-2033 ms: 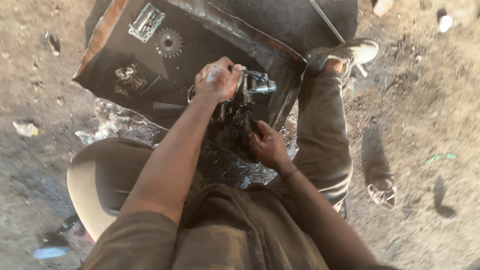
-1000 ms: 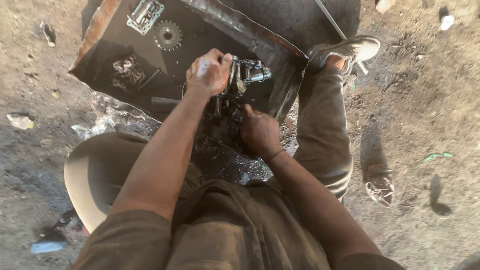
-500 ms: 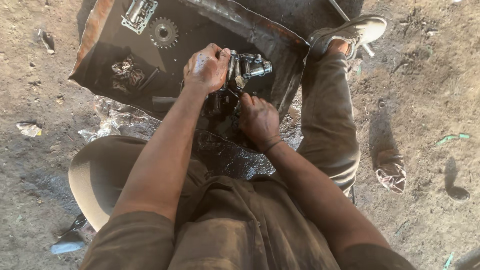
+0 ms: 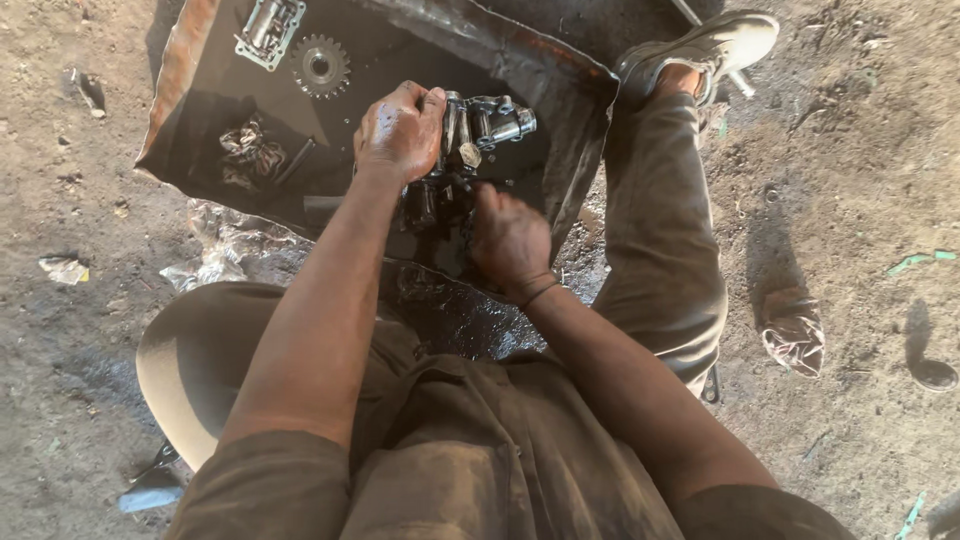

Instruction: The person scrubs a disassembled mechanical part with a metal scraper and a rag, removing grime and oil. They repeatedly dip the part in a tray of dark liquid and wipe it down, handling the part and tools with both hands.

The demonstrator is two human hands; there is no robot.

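Open-air repair yard, working on bare ground.

A person is sitting on packed dirt (image 4: 850, 180) littered with scraps, with oil soaking into the soil (image 4: 450, 315) under a rusty metal tray (image 4: 180, 70). The tray is holding loose machine parts: a toothed gear (image 4: 320, 66), a metal bracket (image 4: 268, 28) and a greasy rag (image 4: 250, 150). Both hands, the left hand (image 4: 400, 130) and the right hand (image 4: 510, 240), are gripping an oily metal assembly (image 4: 485, 122) over the tray. Grime is covering the person's work clothes (image 4: 470, 470), and a crumpled rag (image 4: 795, 335) is lying on the dirt nearby.
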